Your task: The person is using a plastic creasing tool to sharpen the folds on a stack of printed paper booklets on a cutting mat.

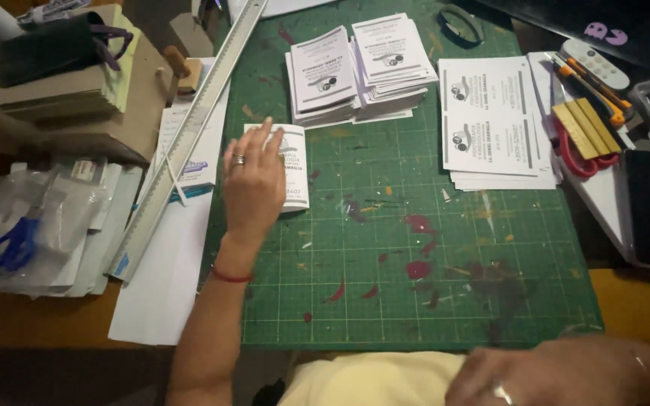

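— Looking down at the green cutting mat (415, 301), what is seen under the left hand (253, 184)?

— A small printed card (295, 169) is covered partly by it. The left hand is laid flat, palm down, with the fingers (268, 135) stretched and slightly spread; nothing is gripped, the card is only touched. A ring is worn on one finger, and a red band is seen at the wrist.

— Where exactly is the card placed?

— It is placed on the left part of the mat, near the long metal ruler (189, 135), which is laid diagonally along the mat's left edge.

— And the right hand (558, 376)?

— It is seen at the bottom edge, blurred, close to the body. A ring is visible, but whether the fingers are closed or apart cannot be told.

— What else is found on the mat?

— Two stacks of cut cards (359, 71) are set at the top, just beyond the single card. A pile of uncut printed sheets (490, 120) is kept at the right. Red scissors (584, 154) and an orange knife (592, 83) are laid beside it. Blue scissors (13, 244) are seen far left, inside a clear bag.
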